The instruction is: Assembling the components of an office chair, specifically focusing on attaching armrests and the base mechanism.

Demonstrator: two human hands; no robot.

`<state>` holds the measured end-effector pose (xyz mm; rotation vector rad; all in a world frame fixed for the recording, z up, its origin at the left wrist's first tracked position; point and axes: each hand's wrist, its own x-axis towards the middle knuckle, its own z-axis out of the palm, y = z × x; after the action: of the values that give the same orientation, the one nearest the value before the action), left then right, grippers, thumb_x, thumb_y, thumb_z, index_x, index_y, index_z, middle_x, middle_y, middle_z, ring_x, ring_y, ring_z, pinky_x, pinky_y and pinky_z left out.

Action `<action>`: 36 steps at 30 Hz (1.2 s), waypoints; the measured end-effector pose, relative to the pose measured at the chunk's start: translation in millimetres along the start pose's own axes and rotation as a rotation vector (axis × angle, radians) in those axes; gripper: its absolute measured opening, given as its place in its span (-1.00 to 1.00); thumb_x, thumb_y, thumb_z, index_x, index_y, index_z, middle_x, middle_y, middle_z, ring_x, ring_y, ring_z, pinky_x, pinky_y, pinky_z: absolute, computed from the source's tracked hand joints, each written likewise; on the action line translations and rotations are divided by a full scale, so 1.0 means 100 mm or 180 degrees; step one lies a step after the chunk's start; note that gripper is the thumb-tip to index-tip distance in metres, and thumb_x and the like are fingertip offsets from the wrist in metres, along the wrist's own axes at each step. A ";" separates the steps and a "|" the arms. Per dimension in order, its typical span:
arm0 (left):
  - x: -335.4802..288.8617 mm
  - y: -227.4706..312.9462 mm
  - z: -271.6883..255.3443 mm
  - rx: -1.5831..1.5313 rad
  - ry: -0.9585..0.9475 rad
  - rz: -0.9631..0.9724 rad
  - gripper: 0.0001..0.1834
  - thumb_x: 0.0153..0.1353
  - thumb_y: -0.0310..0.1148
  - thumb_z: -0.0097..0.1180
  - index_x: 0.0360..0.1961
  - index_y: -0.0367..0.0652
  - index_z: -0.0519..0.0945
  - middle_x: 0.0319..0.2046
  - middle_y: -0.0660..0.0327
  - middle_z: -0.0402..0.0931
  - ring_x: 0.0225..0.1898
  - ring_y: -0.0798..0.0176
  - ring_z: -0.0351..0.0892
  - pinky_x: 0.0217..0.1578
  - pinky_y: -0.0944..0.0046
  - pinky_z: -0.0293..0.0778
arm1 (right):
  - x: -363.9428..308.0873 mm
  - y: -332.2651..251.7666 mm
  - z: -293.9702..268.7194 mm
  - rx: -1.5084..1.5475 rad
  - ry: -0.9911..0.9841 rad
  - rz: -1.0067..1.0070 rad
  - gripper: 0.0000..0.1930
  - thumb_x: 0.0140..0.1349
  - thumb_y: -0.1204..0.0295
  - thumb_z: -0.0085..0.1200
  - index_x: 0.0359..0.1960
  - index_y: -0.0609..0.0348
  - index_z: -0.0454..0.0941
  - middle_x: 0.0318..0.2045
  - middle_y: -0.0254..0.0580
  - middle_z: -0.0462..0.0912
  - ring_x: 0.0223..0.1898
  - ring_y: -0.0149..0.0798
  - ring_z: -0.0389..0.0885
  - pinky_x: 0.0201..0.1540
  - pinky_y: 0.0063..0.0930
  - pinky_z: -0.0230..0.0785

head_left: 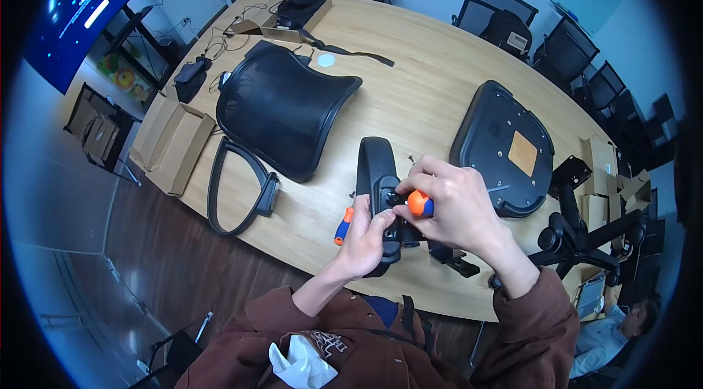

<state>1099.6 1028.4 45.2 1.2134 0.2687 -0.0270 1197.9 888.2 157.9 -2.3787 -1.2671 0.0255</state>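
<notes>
My left hand (pixel 362 241) is closed around a black chair armrest (pixel 375 155), which stands upright near the table's front edge. In my right hand (pixel 458 202) is a screwdriver (pixel 419 203) with an orange and blue handle. Its fingertips are bunched at the armrest's mounting block, beside a hole; whether they pinch a screw is hidden. A thin metal rod (pixel 499 188) shows past the back of this hand, in line with the handle. A second orange and blue screwdriver (pixel 343 226) lies just left of my left hand. Below my right hand is a black bracket (pixel 455 261).
On the wooden table, a mesh backrest (pixel 282 107) and another armrest (pixel 212 191) lie left, near an open cardboard box (pixel 172 144). A seat (pixel 505 144) lies upside down at right, beside a wheeled chair base (pixel 578 239). A person (pixel 611 334) sits at lower right.
</notes>
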 end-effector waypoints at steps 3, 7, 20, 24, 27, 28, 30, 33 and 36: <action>0.01 -0.01 -0.01 0.0021 0.0025 -0.0128 -0.76 0.42 -0.41 -0.11 -0.01 -0.31 0.24 -0.19 0.18 0.39 -0.19 0.44 0.40 -0.17 0.35 0.43 | 0.01 0.01 0.05 -0.0057 0.0038 -0.0006 -0.76 -0.09 0.35 0.39 -0.35 0.06 0.70 -0.32 -0.26 0.58 -0.42 -0.14 0.67 -0.38 -0.30 0.53; 0.01 0.02 -0.01 0.0278 0.0052 -0.0025 -0.77 0.42 -0.40 -0.10 -0.02 -0.32 0.25 -0.21 0.16 0.40 -0.21 0.42 0.42 -0.19 0.34 0.45 | 0.03 -0.01 0.06 -0.0093 0.0094 -0.0043 -0.76 -0.11 0.41 0.36 -0.33 0.09 0.71 -0.33 -0.26 0.58 -0.43 -0.13 0.67 -0.38 -0.28 0.54; 0.03 -0.09 -0.01 0.0138 -0.0105 0.0076 -0.76 0.42 -0.39 -0.11 -0.02 -0.31 0.23 -0.20 0.15 0.39 -0.19 0.42 0.42 -0.16 0.34 0.46 | 0.12 -0.01 -0.10 0.0079 -0.0131 0.0398 -0.67 0.01 0.19 0.42 -0.38 0.19 0.64 -0.36 -0.09 0.59 -0.35 -0.03 0.67 -0.29 -0.24 0.51; 0.06 -0.05 -0.02 0.0372 -0.0104 0.0128 -0.73 0.44 -0.37 -0.25 0.05 -0.30 0.16 -0.28 0.05 0.47 -0.46 0.32 0.57 -0.44 0.31 0.57 | 0.12 0.02 -0.57 0.1251 0.0925 0.0805 -0.75 0.21 0.33 0.29 -0.24 0.14 0.47 -0.44 -0.41 0.46 -0.39 -0.49 0.45 -0.30 -0.54 0.35; 0.05 0.10 0.06 -0.0071 -0.0149 -0.0276 -0.72 0.45 -0.36 -0.23 0.06 -0.30 0.16 -0.28 0.04 0.47 -0.47 0.31 0.58 -0.45 0.31 0.57 | 0.07 -0.04 -0.88 0.2449 0.1676 0.0669 -0.77 0.44 0.22 -0.04 -0.14 0.13 0.41 -0.32 -0.36 0.39 -0.36 -0.52 0.39 -0.30 -0.55 0.31; 0.06 0.11 0.07 -0.0081 -0.0135 -0.0371 -0.72 0.45 -0.36 -0.22 0.06 -0.30 0.16 -0.30 0.04 0.47 -0.49 0.30 0.58 -0.46 0.31 0.57 | 0.08 -0.03 -0.89 0.2882 0.2115 0.0360 -0.74 0.47 0.19 -0.10 -0.12 0.13 0.40 -0.26 -0.32 0.37 -0.33 -0.50 0.40 -0.29 -0.52 0.31; 0.07 0.10 0.09 -0.0076 -0.0145 -0.0458 -0.71 0.44 -0.36 -0.21 0.06 -0.30 0.16 -0.31 0.04 0.47 -0.50 0.30 0.58 -0.48 0.32 0.57 | 0.07 0.04 -0.83 0.3441 0.2135 0.0018 -0.71 0.49 0.13 -0.15 -0.13 0.10 0.38 -0.20 -0.28 0.33 -0.30 -0.45 0.40 -0.26 -0.49 0.33; 0.10 -0.03 0.12 0.0056 -0.0080 -0.0245 -0.72 0.44 -0.36 -0.19 0.04 -0.31 0.16 -0.32 0.05 0.47 -0.53 0.30 0.57 -0.54 0.33 0.54 | 0.15 -0.06 -0.49 0.3986 0.2179 -0.0191 -0.71 0.49 0.10 -0.14 -0.18 0.07 0.34 -0.24 -0.29 0.34 -0.33 -0.41 0.40 -0.25 -0.47 0.36; 0.15 -0.12 0.14 0.0320 -0.0228 -0.0035 -0.71 0.44 -0.36 -0.18 0.05 -0.30 0.16 -0.30 0.05 0.46 -0.52 0.31 0.57 -0.52 0.34 0.55 | 0.15 -0.08 -0.31 0.4231 0.2176 -0.0359 -0.82 0.46 0.34 -0.02 -0.17 0.19 0.35 -0.27 -0.25 0.38 -0.30 -0.44 0.42 -0.20 -0.57 0.33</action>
<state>1114.7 1012.7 35.5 1.3082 0.2134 -0.0942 1207.2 892.8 191.6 -1.0111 -0.6491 0.0106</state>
